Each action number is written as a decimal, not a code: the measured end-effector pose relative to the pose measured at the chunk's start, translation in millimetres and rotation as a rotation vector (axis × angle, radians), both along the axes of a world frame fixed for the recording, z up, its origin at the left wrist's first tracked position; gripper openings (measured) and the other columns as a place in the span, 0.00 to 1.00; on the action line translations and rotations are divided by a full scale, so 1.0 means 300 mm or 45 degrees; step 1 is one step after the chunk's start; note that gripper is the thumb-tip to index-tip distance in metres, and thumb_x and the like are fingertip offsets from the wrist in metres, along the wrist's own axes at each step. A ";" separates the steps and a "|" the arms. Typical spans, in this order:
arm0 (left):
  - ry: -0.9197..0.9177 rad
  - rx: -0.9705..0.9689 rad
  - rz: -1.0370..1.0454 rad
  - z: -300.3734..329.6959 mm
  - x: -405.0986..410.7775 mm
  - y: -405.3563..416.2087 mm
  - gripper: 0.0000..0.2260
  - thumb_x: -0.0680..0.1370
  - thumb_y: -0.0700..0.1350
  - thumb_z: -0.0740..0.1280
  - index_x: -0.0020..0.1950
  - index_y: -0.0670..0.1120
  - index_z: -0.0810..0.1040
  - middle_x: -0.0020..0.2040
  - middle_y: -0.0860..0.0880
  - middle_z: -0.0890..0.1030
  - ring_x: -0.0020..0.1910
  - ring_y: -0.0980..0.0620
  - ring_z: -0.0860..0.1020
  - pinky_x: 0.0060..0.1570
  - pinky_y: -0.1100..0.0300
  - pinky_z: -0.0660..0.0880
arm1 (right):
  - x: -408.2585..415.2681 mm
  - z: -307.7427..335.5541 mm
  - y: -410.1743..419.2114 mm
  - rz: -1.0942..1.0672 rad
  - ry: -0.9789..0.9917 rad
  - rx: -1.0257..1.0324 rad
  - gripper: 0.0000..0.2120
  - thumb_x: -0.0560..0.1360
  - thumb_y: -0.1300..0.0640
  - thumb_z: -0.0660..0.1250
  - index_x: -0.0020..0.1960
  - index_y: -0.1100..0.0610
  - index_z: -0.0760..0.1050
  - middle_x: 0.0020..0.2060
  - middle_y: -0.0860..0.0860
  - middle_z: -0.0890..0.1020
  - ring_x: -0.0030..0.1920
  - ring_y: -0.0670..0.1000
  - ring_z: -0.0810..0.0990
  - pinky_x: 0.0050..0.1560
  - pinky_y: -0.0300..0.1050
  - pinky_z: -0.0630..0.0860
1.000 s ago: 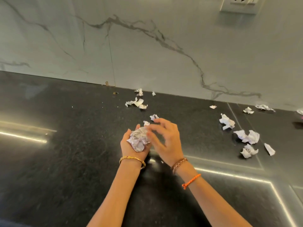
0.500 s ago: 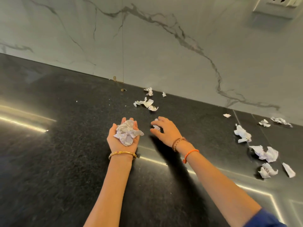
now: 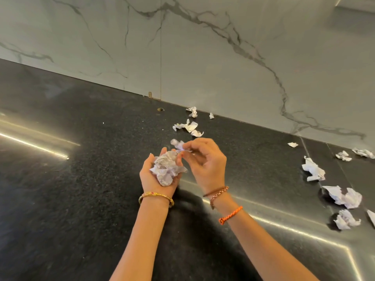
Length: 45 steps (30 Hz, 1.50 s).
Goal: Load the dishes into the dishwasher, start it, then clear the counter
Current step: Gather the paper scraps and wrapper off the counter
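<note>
Cupping a wad of crumpled paper, left hand sits palm up over the black counter, right hand pinching a small scrap beside it, more paper bits farther back by the marble wall

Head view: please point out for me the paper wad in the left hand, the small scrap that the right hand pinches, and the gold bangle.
paper wad point(image 3: 166, 169), head view, middle of the crumpled bundle
small scrap point(image 3: 177, 144), head view, its loose upper part
gold bangle point(image 3: 156, 196), head view, top of the band on the left wrist
</note>
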<state>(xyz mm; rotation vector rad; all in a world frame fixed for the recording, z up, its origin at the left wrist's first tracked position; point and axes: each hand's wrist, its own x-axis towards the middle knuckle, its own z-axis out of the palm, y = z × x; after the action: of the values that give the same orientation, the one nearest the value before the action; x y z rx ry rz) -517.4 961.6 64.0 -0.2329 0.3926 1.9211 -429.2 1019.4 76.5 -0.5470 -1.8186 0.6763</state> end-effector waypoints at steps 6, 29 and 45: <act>0.067 0.008 -0.112 -0.015 0.024 0.004 0.16 0.79 0.51 0.56 0.56 0.42 0.76 0.46 0.43 0.80 0.47 0.48 0.78 0.51 0.54 0.76 | -0.002 -0.070 -0.006 0.020 -0.300 0.180 0.09 0.73 0.56 0.64 0.43 0.58 0.82 0.40 0.50 0.84 0.48 0.45 0.76 0.53 0.35 0.69; 0.039 0.036 0.131 -0.040 -0.181 0.327 0.15 0.79 0.51 0.56 0.53 0.46 0.79 0.53 0.40 0.80 0.45 0.46 0.82 0.50 0.55 0.77 | -0.138 -0.093 0.494 -0.027 -1.131 -0.130 0.25 0.74 0.44 0.64 0.69 0.47 0.65 0.71 0.55 0.63 0.70 0.58 0.60 0.69 0.50 0.57; 0.071 -0.066 0.094 -0.043 -0.183 0.330 0.16 0.78 0.51 0.59 0.45 0.44 0.84 0.51 0.41 0.82 0.40 0.47 0.83 0.43 0.57 0.79 | -0.189 -0.053 0.446 0.074 0.216 -1.058 0.22 0.75 0.64 0.62 0.24 0.54 0.63 0.20 0.45 0.64 0.20 0.41 0.60 0.20 0.32 0.57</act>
<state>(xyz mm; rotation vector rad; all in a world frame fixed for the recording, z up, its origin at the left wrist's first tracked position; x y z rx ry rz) -572.3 1060.5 51.2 -0.2313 0.4773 1.9950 -485.9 1153.1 60.6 -0.9388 -1.3446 1.4841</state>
